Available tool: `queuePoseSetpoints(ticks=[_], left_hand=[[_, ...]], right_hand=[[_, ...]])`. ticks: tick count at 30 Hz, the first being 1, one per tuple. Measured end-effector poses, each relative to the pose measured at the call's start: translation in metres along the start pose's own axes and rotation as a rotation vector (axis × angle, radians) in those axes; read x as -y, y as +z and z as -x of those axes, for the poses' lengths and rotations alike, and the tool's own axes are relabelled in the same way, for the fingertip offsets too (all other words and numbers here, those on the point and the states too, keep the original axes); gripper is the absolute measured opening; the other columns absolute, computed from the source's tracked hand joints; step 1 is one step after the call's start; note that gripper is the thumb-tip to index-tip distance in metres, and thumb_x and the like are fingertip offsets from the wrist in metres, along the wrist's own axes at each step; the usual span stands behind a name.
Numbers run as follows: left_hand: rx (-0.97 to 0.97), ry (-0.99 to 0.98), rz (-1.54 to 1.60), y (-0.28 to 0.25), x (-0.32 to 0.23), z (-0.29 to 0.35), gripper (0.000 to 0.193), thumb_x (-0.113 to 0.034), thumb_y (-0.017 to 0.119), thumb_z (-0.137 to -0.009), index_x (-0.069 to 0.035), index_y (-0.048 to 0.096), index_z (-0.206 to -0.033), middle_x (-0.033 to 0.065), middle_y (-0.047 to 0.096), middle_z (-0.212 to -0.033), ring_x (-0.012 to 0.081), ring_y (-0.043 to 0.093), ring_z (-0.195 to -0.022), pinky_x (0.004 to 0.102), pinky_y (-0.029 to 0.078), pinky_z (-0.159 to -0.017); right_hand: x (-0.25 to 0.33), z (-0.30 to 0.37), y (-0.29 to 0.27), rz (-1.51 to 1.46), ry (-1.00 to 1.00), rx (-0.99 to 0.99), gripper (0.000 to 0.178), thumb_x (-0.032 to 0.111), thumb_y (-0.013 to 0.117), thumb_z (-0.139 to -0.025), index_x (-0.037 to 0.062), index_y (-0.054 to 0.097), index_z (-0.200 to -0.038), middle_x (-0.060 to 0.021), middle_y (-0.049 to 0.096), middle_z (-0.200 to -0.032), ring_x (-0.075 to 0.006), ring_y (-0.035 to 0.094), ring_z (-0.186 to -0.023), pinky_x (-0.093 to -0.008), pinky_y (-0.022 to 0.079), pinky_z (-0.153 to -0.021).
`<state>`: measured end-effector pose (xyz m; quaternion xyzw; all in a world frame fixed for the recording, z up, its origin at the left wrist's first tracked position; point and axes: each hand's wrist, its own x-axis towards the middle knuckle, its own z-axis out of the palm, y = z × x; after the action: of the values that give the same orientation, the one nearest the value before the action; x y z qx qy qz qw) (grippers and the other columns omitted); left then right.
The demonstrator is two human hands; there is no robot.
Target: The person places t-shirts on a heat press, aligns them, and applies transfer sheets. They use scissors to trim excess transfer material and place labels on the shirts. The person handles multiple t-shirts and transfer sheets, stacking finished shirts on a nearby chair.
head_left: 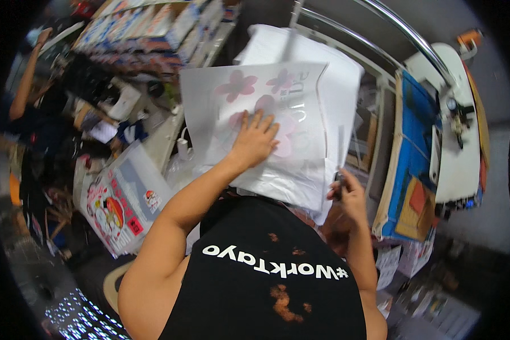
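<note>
While the left hand (256,139) lay palm down on the patterned sheet (292,113), the right hand (354,195) held a small dark tool (338,186) just beside the sheet's right edge, head view. Left: fingers a bit spread, pressing flat, gripping nothing I could see. Right: fingers curled round the tool; blur there, so exact grip and tool type can't be confirmed. A faint thin shape above it might have been a blade.

Sheet location: in front of the torso, translucent, pink flowers and grey lettering, on top of the white stack (345,71). Its far corners overlay the stack; the near side was crinkled.

My read on the step: hold-down with the tool lined up at the right edge, probably a trim. Couldn't tell if tool touched sheet. Next move would call for firm left pressure, fingers clear of the edge, crinkles flattened, and a straight, controlled tool stroke. Main risk: top sheet slipping on the stack.
</note>
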<state>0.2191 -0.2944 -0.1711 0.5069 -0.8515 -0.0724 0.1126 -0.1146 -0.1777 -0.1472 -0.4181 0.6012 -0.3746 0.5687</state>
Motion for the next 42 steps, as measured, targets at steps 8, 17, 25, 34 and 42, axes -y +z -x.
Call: queuePoseSetpoints(ticks=[8,17,25,34,42], left_hand=[[-0.051,0.239,0.116,0.05,0.049,-0.075,0.052,-0.037,0.059,-0.101,-0.015,0.054,-0.149,0.0116,0.043,-0.161,0.0388,0.028,-0.155,0.0664,0.016,-0.125],[-0.093,0.427,0.347,0.047,-0.032,-0.059,0.051,-0.024,0.078,-0.088,-0.006,0.059,-0.132,0.0154,0.058,-0.143,0.0363,0.048,-0.142,0.0617,0.031,-0.121],[-0.15,0.4,0.43,0.058,-0.045,-0.06,0.037,-0.014,0.08,-0.084,-0.005,0.062,-0.116,0.011,0.066,-0.127,0.0325,0.056,-0.134,0.0573,0.039,-0.118],[-0.266,0.466,0.371,0.059,-0.048,-0.06,0.011,-0.008,0.069,-0.089,-0.006,0.074,-0.098,0.0083,0.076,-0.11,0.0298,0.066,-0.124,0.0548,0.045,-0.114],[-0.303,0.494,0.424,0.041,-0.055,-0.05,0.014,-0.002,0.071,-0.084,-0.005,0.075,-0.098,0.0091,0.077,-0.107,0.0291,0.072,-0.115,0.0504,0.052,-0.108]], right_hand=[[-0.057,0.065,0.056,-0.417,0.294,0.041,0.042,0.02,0.067,-0.103,0.0035,0.056,-0.14,-0.0083,0.065,-0.094,-0.0152,0.066,-0.074,-0.0298,0.056,-0.059],[-0.044,0.012,0.105,-0.403,0.179,-0.138,0.047,0.019,0.067,-0.104,-0.0027,0.053,-0.143,-0.0075,0.062,-0.09,-0.0121,0.063,-0.068,-0.0244,0.051,-0.048],[-0.035,0.0,0.104,-0.37,0.204,-0.146,0.052,0.022,0.07,-0.103,-0.0038,0.052,-0.144,-0.0074,0.062,-0.088,-0.0111,0.062,-0.066,-0.0238,0.048,-0.044],[-0.019,0.001,0.105,-0.279,0.235,-0.176,0.05,0.02,0.069,-0.102,-0.0065,0.054,-0.141,-0.0055,0.062,-0.081,-0.0105,0.061,-0.061,-0.0241,0.045,-0.041],[-0.008,-0.02,0.105,-0.333,0.199,-0.213,0.03,0.025,0.068,-0.103,-0.0007,0.066,-0.119,-0.0044,0.061,-0.078,-0.011,0.059,-0.057,-0.0247,0.043,-0.04]])
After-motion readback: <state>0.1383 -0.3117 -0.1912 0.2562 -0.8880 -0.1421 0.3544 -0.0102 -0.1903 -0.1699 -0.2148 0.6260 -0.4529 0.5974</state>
